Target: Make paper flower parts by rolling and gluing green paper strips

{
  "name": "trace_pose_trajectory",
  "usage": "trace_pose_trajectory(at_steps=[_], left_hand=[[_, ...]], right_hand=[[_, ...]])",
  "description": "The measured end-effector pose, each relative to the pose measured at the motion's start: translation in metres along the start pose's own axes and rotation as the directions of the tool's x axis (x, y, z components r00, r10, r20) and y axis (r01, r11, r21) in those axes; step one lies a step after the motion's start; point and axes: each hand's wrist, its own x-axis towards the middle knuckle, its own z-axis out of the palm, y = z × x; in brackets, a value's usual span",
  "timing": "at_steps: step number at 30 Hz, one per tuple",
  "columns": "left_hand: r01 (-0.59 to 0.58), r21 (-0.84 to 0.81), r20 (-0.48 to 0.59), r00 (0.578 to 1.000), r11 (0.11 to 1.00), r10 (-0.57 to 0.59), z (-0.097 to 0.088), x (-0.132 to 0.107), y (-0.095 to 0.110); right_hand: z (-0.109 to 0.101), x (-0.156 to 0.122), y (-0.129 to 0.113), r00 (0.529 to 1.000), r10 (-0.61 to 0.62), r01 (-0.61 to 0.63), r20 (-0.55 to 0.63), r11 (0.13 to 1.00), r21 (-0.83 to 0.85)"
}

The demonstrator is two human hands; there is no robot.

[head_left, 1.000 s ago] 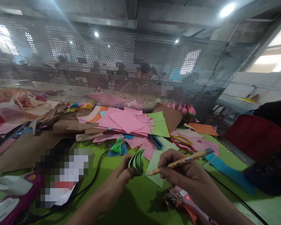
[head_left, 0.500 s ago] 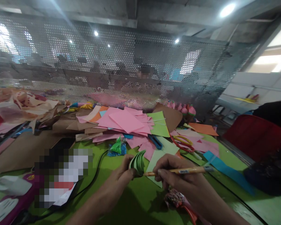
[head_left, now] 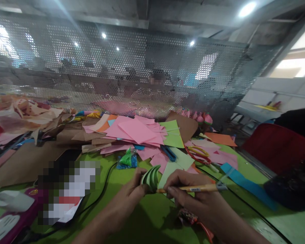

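Observation:
My left hand (head_left: 134, 188) pinches a small stack of curled green paper pieces (head_left: 152, 178), fanned apart at their upper ends. In my right hand (head_left: 188, 191) is a slim yellowish stick like a pen or brush (head_left: 199, 188), with a label on its shaft and a grey end pointing right. Its tip meets or nearly meets the lower edge of the green pieces; contact is hard to tell. Below my right hand lies a crumpled, shiny bundle (head_left: 186, 216) with a red-orange loop, partly hidden by the wrist. Pale green sheets (head_left: 178, 162) lie just behind my hands.
A pile of pink paper (head_left: 137, 130) covers the table's back. Yellow and red-handled scissors (head_left: 198, 151), a blue cutter (head_left: 169, 153) and a blue strip (head_left: 249, 184) lie on the right. At left are a purple power strip (head_left: 20, 213), black cable and phone (head_left: 69, 156).
My right hand and the stick have shifted slightly left, and the stick's grey end has dipped a little. The green pieces have tilted slightly to the right in my left hand.

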Motion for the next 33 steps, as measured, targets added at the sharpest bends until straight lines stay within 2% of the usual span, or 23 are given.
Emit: trace_pose_trajectory(at_steps=[7,13,17,22,28,33], left_hand=[[0.013,0.013,-0.001,1.0,1.0,-0.013,0.001,0.003,-0.001],[0.003,0.024,0.0,1.0,1.0,-0.003,0.0,0.004,-0.001],[-0.024,0.078,-0.018,0.999,0.997,0.026,0.0,0.004,-0.004],[-0.082,0.105,-0.001,0.997,0.991,0.082,0.0,0.002,-0.001],[-0.059,0.05,-0.038,0.997,0.997,0.061,0.003,-0.001,0.002],[-0.069,-0.006,-0.018,0.997,0.998,0.069,0.004,0.0,-0.002]], right_hand=[[-0.002,0.0,-0.007,0.998,-0.057,0.058,0.019,0.996,-0.075],[-0.001,-0.002,-0.007,0.998,-0.057,0.059,-0.024,0.995,0.079],[-0.008,-0.005,-0.012,0.995,-0.08,0.088,-0.063,0.987,0.134],[-0.013,-0.006,-0.012,0.984,-0.146,0.15,-0.105,0.988,0.032],[0.007,0.0,0.002,0.97,-0.242,0.241,-0.001,0.966,-0.096],[0.016,0.001,0.003,0.966,-0.257,0.248,-0.011,0.942,-0.227]])
